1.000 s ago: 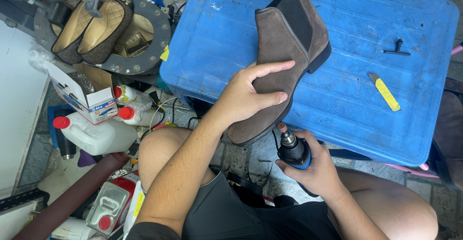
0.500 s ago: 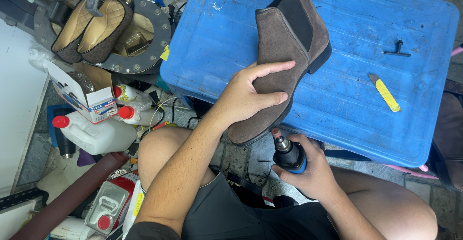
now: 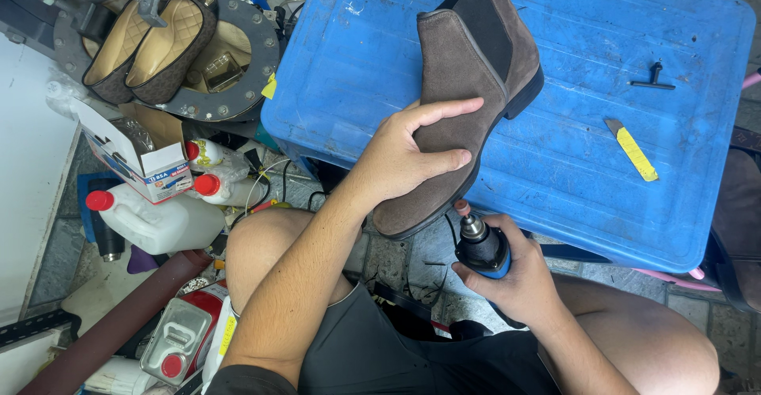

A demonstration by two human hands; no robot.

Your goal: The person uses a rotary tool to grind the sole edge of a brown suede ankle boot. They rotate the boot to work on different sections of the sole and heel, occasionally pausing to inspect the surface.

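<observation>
While the left hand [image 3: 404,153] clasped the brown suede ankle boot [image 3: 468,86], the right hand [image 3: 515,280] gripped a small blue-and-black rotary tool [image 3: 481,246].

Tilted toe-down, the boot lay against the near edge of the blue plastic crate lid serving as worktop [image 3: 372,62], its heel resting up on the lid and its toe hanging off over the knees. Fingers wrapped the vamp, thumb on top. The tool's pinkish tip sat just beside the sole edge near the toe. Suede likely gave softly under pressure while the sole stayed stiff, so a hold across the instep looked surest; the boot seemed light. Farther right on the lid lay a yellow-handled knife [image 3: 634,151] and a small black key [image 3: 654,78].
</observation>
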